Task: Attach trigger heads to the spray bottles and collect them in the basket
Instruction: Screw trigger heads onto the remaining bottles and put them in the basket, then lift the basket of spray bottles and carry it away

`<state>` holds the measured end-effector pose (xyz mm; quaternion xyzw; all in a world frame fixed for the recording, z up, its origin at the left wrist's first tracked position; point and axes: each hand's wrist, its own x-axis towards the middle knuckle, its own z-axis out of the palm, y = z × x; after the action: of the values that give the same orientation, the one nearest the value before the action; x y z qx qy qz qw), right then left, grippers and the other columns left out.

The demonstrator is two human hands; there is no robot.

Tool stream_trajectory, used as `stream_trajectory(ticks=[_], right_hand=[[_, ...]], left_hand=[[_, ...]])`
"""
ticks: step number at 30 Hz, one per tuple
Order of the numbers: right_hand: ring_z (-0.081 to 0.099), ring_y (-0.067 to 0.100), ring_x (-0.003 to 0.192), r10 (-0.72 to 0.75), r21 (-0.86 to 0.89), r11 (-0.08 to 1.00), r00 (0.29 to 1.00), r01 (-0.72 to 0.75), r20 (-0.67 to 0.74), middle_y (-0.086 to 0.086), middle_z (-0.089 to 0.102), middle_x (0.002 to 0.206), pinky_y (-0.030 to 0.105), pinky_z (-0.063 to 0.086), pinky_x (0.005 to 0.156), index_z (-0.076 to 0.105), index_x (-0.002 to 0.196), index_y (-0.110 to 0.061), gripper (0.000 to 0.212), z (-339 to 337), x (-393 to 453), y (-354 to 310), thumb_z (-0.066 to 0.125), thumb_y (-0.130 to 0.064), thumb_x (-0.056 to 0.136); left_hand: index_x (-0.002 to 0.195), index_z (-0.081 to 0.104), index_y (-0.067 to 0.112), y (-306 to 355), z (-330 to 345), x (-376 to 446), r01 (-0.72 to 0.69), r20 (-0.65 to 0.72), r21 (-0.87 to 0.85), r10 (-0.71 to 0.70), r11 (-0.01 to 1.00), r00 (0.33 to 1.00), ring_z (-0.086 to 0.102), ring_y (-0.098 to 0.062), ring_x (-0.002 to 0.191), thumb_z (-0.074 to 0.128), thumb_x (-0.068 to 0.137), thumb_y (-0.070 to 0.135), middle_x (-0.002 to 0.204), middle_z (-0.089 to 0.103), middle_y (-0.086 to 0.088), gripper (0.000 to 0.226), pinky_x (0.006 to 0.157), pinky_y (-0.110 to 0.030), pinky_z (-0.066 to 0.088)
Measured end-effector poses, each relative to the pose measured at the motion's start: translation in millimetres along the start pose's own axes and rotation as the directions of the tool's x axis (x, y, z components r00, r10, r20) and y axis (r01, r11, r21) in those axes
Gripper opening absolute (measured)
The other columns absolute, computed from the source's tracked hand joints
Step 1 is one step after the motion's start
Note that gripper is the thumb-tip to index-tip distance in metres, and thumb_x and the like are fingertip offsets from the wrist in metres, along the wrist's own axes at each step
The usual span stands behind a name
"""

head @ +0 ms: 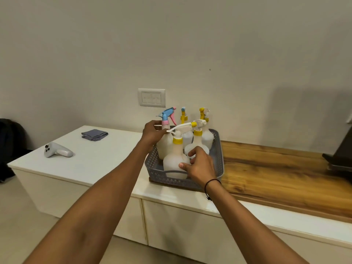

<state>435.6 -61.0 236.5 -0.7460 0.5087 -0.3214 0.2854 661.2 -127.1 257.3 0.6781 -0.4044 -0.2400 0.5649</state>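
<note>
A grey perforated basket (219, 155) stands on the counter with several translucent white spray bottles upright in it, all with trigger heads on. My left hand (152, 132) grips the back-left bottle (164, 145) just under its blue and pink trigger head (168, 113). My right hand (200, 164) holds the front bottle (174, 161), which has a yellow collar and a white trigger head (181, 129). Behind it stand more yellow-collared bottles (206, 137), partly hidden by each other.
The basket sits where a white cabinet top (99, 155) meets a wooden counter (276, 168). A white controller (57, 150) and a folded grey cloth (94, 134) lie to the left. A wall switch plate (151, 97) is behind; a dark object (341, 153) stands far right.
</note>
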Motion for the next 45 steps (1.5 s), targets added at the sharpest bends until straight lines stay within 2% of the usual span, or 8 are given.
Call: stream_trajectory(ticks=[8,15,18,23,26,32,42,45], right_hand=[[0.064,0.023,0.097,-0.044,0.109,0.992,0.977,0.068,-0.209,0.007,0.064,0.112,0.039,0.061,0.086,0.061,0.109,-0.014,0.035,-8,-20,-2,0.086,-0.016,0.086],[0.045,0.031,0.137,0.097,-0.032,0.992,0.909,-0.12,-0.405,0.009,0.054,0.137,0.048,0.039,0.115,0.057,0.128,-0.019,0.052,-26,-32,8,0.083,-0.017,0.084],[0.04,0.038,0.143,0.331,0.16,0.943,0.878,-0.293,-0.345,0.017,0.045,0.148,0.051,0.042,0.114,0.045,0.14,-0.011,0.07,-29,-31,12,0.082,-0.008,0.081],[0.057,0.042,0.128,0.574,0.52,0.724,0.814,-0.453,-0.089,0.022,0.053,0.143,0.053,0.055,0.105,0.041,0.144,-0.002,0.06,-22,-27,28,0.068,0.001,0.09],[0.062,0.039,0.118,0.579,0.542,0.692,0.815,-0.476,-0.023,0.021,0.06,0.133,0.044,0.058,0.092,0.047,0.136,-0.002,0.046,-25,-20,34,0.06,0.003,0.093],[0.064,0.037,0.112,0.555,0.581,0.657,0.83,-0.481,0.058,0.019,0.061,0.126,0.055,0.059,0.099,0.043,0.133,-0.007,0.04,-37,-23,41,0.053,0.004,0.096],[0.064,0.045,0.119,0.523,0.757,0.508,0.845,-0.411,0.108,0.023,0.057,0.128,0.064,0.057,0.098,0.036,0.128,-0.012,0.049,-81,-78,52,0.038,0.017,0.089],[0.065,0.036,0.093,0.561,0.801,0.419,0.816,-0.428,0.142,0.016,0.057,0.111,0.049,0.062,0.065,0.039,0.126,-0.016,0.047,-101,-111,62,0.035,0.013,0.089]], left_hand=[[0.132,0.065,0.012,-6,3,-35,-0.154,0.044,0.201,0.148,0.967,0.988,0.066,-0.023,0.106,0.09,0.086,0.019,0.125,0.072,-0.009,0.053,0.084,-0.031,0.05],[0.136,0.063,0.012,-11,-12,-44,-0.084,0.015,0.205,0.083,0.975,0.996,0.055,-0.018,0.114,0.086,0.088,0.014,0.137,0.064,-0.012,0.053,0.091,-0.032,0.046],[0.15,0.053,0.014,-17,-28,-48,0.041,0.1,0.133,-0.054,0.99,0.993,0.058,-0.025,0.121,0.079,0.095,0.012,0.145,0.057,-0.016,0.061,0.093,-0.037,0.051],[0.153,0.051,0.005,-37,-35,-63,0.197,0.213,-0.009,-0.191,0.98,0.958,0.071,-0.033,0.113,0.052,0.101,-0.009,0.134,0.069,-0.018,0.054,0.08,-0.034,0.062],[0.136,0.068,0.001,-40,-32,-71,0.265,0.215,-0.098,-0.24,0.959,0.947,0.072,-0.028,0.091,0.041,0.09,-0.022,0.114,0.076,-0.019,0.058,0.063,-0.03,0.06],[0.129,0.073,0.003,-38,-26,-87,0.286,0.175,-0.153,-0.258,0.946,0.95,0.073,-0.034,0.093,0.039,0.086,-0.026,0.11,0.077,-0.017,0.062,0.065,-0.035,0.061],[0.126,0.075,0.003,-41,-9,-151,0.247,0.135,-0.181,-0.224,0.952,0.965,0.071,-0.043,0.11,0.043,0.086,-0.024,0.123,0.074,-0.025,0.058,0.102,-0.055,0.059],[0.105,0.078,0.009,-31,-6,-182,0.237,0.172,-0.172,-0.208,0.956,0.963,0.072,-0.036,0.092,0.044,0.083,-0.024,0.114,0.075,-0.025,0.052,0.079,-0.043,0.064]])
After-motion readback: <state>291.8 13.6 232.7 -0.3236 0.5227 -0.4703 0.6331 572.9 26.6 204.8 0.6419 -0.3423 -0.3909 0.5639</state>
